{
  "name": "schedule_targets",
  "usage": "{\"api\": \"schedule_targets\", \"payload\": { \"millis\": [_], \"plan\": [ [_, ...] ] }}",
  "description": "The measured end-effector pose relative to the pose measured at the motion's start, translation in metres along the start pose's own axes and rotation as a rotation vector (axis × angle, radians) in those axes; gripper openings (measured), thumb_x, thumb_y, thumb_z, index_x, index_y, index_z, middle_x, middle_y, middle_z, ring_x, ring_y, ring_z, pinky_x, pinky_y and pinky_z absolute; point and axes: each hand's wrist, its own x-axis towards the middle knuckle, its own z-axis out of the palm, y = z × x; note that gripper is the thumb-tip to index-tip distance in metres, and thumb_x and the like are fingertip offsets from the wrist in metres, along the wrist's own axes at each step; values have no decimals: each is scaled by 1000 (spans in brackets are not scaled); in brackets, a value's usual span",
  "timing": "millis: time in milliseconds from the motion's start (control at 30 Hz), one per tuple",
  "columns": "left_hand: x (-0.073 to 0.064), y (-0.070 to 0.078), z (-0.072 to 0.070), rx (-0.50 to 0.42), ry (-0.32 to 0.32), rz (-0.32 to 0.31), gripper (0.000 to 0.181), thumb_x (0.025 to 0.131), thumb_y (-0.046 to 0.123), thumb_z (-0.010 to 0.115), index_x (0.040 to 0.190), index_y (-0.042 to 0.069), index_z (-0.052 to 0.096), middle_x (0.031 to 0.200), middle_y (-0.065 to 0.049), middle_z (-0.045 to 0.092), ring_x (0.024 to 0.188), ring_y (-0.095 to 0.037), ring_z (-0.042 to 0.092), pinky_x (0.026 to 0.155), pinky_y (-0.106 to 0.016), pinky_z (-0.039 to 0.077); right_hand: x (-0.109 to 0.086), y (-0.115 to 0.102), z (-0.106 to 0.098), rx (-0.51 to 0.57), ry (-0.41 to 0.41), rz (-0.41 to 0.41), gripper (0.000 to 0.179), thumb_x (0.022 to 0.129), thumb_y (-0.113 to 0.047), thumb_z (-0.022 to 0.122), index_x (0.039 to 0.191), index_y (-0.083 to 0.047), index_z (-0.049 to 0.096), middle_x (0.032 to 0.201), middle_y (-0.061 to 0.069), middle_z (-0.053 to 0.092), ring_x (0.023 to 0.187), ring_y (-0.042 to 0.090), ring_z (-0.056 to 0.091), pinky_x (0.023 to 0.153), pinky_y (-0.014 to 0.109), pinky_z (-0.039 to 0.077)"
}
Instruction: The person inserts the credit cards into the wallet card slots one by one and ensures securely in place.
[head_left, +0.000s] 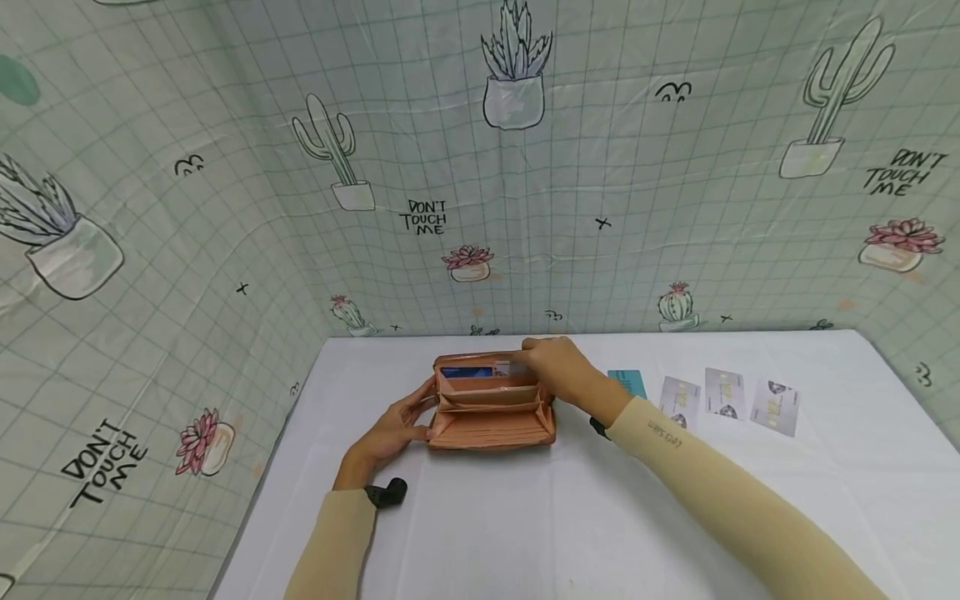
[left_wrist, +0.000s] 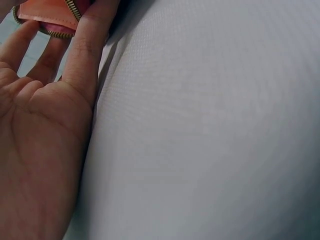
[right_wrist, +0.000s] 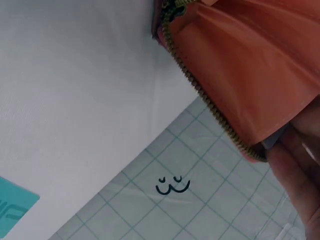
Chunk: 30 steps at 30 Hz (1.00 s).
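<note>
An orange-brown zip wallet [head_left: 491,437] stands spread open on the white table, its pleated compartments facing me. My left hand [head_left: 392,429] grips its left side, thumb at the lower front corner; the left wrist view catches these fingers [left_wrist: 82,60] at the brass zip edge. At the upper right of the wallet, my right hand [head_left: 564,368] pinches a grey card [head_left: 516,367] at the back card slots. In the right wrist view a grey corner of that card [right_wrist: 275,138] shows beside the fingertips. A blue card [head_left: 467,372] sits in the slots to its left.
Right of the wallet, a teal card [head_left: 627,382] lies partly behind my right wrist. Farther right lie three silver-grey cards, the nearest [head_left: 679,400] partly covered by the sleeve, then a middle one [head_left: 724,392] and an outer one [head_left: 776,407]. A patterned cloth [head_left: 555,250] hangs behind the table.
</note>
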Motion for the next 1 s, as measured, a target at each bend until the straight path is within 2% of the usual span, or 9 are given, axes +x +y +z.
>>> {"api": "schedule_targets", "payload": {
  "millis": [167, 333, 667, 800, 1000],
  "plan": [
    [-3, 12, 5, 7, -11, 3, 85, 83, -8, 63, 150, 17, 16, 153, -2, 18, 137, -24, 20, 107, -45, 18, 2, -4, -4, -37, -24, 13, 37, 70, -1, 79, 103, -14, 69, 88, 3, 59, 74, 16, 61, 64, 31, 51],
    [-4, 14, 6, 0, -5, -16, 87, 81, -6, 64, 150, 19, 16, 153, -2, 18, 137, -23, 20, 107, -45, 20, 2, -5, -6, -16, -78, 12, 35, 68, -3, 80, 100, -14, 69, 92, 4, 59, 80, 15, 60, 69, 30, 51],
    [-5, 13, 7, -1, 0, -18, 88, 81, -7, 65, 150, 18, 16, 153, -1, 18, 138, -23, 19, 107, -46, 19, 1, -6, -5, -38, -86, 0, 33, 67, -4, 82, 96, -17, 71, 94, 4, 58, 81, 14, 58, 68, 28, 51],
    [-5, 11, 7, 5, -4, -12, 88, 81, -6, 65, 150, 18, 15, 153, -1, 18, 138, -23, 18, 107, -46, 19, 1, -5, -4, -39, -91, -4, 33, 64, -4, 83, 93, -17, 72, 92, 3, 58, 78, 12, 56, 67, 27, 50],
    [1, -5, -1, 49, -6, 12, 90, 81, -5, 65, 150, 22, 16, 153, -1, 17, 138, -25, 18, 106, -44, 22, 2, -5, -5, -44, -104, -22, 35, 60, -8, 86, 90, -17, 71, 89, 2, 56, 75, 12, 55, 64, 27, 50]
  ]
}}
